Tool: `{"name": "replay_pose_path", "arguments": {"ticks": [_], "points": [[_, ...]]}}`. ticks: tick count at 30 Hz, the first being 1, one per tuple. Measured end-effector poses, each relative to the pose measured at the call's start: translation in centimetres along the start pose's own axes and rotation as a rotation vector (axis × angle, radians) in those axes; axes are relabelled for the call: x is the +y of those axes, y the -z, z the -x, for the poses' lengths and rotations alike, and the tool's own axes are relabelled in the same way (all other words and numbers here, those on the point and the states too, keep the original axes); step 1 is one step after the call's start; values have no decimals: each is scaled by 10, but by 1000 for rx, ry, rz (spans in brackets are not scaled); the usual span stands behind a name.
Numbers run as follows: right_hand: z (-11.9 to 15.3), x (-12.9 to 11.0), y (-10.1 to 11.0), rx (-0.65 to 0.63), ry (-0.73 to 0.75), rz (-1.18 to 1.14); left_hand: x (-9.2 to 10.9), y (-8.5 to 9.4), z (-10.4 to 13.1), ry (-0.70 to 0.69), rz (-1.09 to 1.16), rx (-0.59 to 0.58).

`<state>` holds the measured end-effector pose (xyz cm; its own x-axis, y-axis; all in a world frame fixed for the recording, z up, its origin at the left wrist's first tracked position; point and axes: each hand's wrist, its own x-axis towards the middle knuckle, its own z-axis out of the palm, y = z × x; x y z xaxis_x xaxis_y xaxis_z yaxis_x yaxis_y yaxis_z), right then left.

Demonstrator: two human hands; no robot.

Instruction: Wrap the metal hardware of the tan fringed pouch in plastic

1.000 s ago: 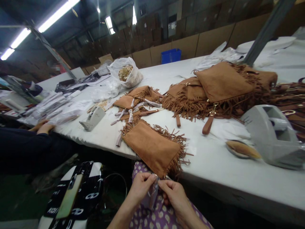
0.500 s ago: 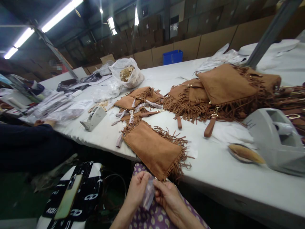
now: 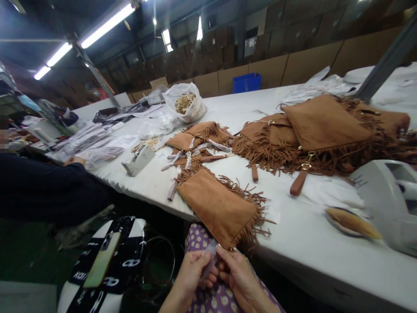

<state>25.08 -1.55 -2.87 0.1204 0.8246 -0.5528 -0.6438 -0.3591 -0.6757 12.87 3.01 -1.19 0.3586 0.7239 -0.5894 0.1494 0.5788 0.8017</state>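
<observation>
A tan suede fringed bag [image 3: 217, 206] lies on the white table [image 3: 293, 243], one corner hanging over the near edge. Just below that corner my left hand [image 3: 192, 271] and my right hand [image 3: 237, 273] meet over my lap. Both pinch a small clear plastic piece [image 3: 210, 256] wrapped around something at the bag's corner; what is inside it is too small to tell.
More fringed bags are piled at the right [image 3: 321, 130] and middle [image 3: 198, 137]. Tape dispensers stand at left [image 3: 138, 160] and far right [image 3: 387, 200]. A small dish [image 3: 350, 219] sits near the edge. A person's dark sleeve [image 3: 45, 189] rests at left; a phone [image 3: 101, 261] lies on a patterned bag.
The view has shifted a little to the left and up. My hands have dropped slightly lower below the bag's corner, still working the clear plastic between the fingers.
</observation>
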Motion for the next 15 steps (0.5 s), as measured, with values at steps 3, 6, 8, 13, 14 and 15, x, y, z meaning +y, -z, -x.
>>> {"name": "replay_pose_path", "arguments": {"ticks": [3,6,8,13,14,15], "points": [[1,0,-1,-63,-8,31,-2,-1,1,-87,-31,-10],[-1,2,-3,-54,25,129,-3,-4,7,-70,22,7],[-2,3,-4,-27,37,154,-3,-6,11,-4,122,29],[-2,4,-7,-39,39,140,-8,-8,14,-2,267,-30],[-2,3,-7,-52,42,131,-10,-8,13,-32,263,-1],[-1,2,-7,-65,42,117,-12,-9,12,-59,260,39]]}}
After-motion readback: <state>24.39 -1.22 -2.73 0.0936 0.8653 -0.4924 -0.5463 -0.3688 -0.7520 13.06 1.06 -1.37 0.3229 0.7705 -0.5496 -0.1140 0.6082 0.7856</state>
